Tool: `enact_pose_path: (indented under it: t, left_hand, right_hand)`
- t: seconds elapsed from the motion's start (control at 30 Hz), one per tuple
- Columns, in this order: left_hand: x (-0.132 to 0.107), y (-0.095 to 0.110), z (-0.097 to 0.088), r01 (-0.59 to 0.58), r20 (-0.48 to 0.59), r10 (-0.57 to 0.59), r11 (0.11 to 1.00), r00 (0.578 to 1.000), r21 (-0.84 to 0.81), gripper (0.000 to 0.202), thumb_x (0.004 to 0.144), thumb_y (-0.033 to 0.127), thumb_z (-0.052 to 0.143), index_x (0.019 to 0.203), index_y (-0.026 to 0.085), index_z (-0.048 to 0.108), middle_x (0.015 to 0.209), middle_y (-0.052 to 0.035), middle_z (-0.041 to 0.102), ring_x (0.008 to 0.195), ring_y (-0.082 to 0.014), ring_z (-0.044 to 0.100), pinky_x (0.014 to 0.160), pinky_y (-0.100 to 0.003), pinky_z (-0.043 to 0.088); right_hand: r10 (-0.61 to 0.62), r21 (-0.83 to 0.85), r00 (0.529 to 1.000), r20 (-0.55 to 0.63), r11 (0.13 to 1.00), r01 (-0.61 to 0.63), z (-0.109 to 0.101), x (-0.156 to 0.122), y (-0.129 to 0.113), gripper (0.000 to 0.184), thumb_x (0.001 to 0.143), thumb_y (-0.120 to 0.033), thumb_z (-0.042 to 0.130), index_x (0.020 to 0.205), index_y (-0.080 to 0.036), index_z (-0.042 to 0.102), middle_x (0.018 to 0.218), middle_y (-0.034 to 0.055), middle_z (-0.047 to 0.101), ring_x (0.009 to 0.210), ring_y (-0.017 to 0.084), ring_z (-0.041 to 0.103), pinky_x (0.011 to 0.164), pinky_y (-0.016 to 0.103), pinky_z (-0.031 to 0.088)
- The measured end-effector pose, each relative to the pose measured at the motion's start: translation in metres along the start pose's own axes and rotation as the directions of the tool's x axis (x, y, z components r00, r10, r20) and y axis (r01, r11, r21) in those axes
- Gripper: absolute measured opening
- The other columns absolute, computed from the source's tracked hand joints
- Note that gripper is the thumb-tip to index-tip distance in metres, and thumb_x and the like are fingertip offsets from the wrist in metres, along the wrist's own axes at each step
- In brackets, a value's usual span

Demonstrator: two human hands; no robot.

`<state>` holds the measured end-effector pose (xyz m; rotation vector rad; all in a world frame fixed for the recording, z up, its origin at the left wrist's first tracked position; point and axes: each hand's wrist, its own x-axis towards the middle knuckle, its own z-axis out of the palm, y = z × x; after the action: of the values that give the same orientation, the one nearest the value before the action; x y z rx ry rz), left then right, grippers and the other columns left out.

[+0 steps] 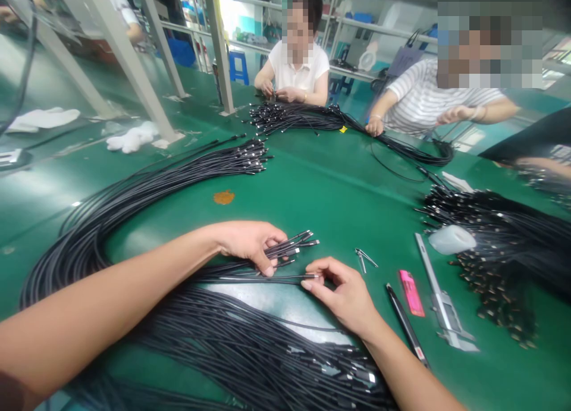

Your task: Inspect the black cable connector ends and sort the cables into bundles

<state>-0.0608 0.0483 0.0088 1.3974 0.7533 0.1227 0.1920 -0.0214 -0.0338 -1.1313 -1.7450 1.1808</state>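
Green surface carries several bundles of black cables. Large bundle spreads across the near side, below both hands; curved bundle sweeps round at left, its connector ends pointing right. Dark heap of cables lies at far right. Left hand grasps a small bunch of cables, connectors protruding past the fingers, over the middle of the surface. Right hand, just beside it, pinches one cable end between thumb and fingers. Right of this hand: caliper, black pen, flat pink object. Thin metal pins lie just beyond it.
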Motion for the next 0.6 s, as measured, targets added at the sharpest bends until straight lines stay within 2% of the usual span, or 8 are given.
enact_pose_path:
  t: [0.17,0.43,0.6]
  left_hand:
    - [0.0004,0.0018,0.0022,0.03,-0.014,-0.029,0.999,0.999,0.026,0.038,0.059,0.02,0.085,0.09,0.018,0.064,0.072,0.0045,0.061,0.066,-0.0136,0.055,0.06,-0.023,0.041]
    - [0.0008,0.0028,0.0052,0.054,-0.036,-0.052,0.997,0.998,0.058,0.039,0.057,0.017,0.084,0.092,0.017,0.065,0.074,0.0043,0.062,0.067,-0.0129,0.055,0.059,-0.022,0.043]
    - [0.0027,-0.0033,0.0028,0.079,-0.007,-0.078,0.997,0.997,0.011,0.034,0.059,0.017,0.084,0.085,0.017,0.062,0.067,0.004,0.065,0.06,-0.0134,0.059,0.056,-0.023,0.044]
  right_hand:
    - [-0.045,-0.038,0.998,0.041,0.998,0.046,-0.0028,-0.0006,-0.004,0.013,0.085,-0.035,0.073,0.087,-0.022,0.073,0.079,0.0033,0.068,0.072,0.018,0.06,0.067,0.03,0.047]
    - [-0.079,-0.035,0.994,0.077,0.996,0.082,-0.0028,0.0005,-0.0049,0.007,0.086,-0.028,0.073,0.086,-0.021,0.071,0.08,0.0028,0.065,0.071,0.017,0.058,0.068,0.03,0.046]
    - [-0.096,-0.051,0.992,0.082,0.994,0.101,-0.0026,0.0008,-0.005,0.005,0.085,-0.025,0.071,0.085,-0.02,0.071,0.08,0.0029,0.065,0.072,0.016,0.058,0.067,0.029,0.046]
